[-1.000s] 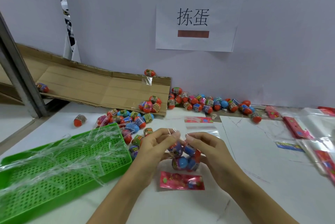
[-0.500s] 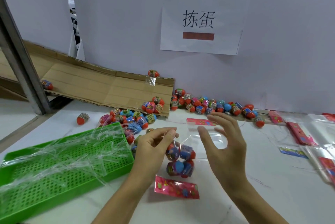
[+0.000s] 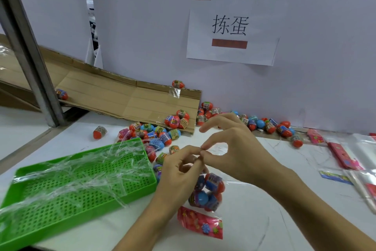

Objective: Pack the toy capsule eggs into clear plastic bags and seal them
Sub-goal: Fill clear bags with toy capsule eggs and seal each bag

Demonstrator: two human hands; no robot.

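A clear plastic bag (image 3: 207,191) holding several red and blue capsule eggs hangs just above the white table, its pink printed header (image 3: 200,222) lying below. My left hand (image 3: 179,171) pinches the gathered top of the bag. My right hand (image 3: 230,147) meets it from the right, thumb and forefinger pinching the same bag top, other fingers spread. Loose capsule eggs (image 3: 158,135) lie in a heap behind my hands, and more eggs (image 3: 264,124) line the wall.
A green perforated tray (image 3: 77,185) strewn with clear plastic strips sits at the left. A cardboard ramp (image 3: 122,100) leans along the wall. Empty bags with pink headers (image 3: 345,159) lie at the right. A metal post (image 3: 26,47) stands far left.
My right hand, open and away from the bag half a second ago, has come back to pinch the bag top beside my left hand. The view has shifted closer.
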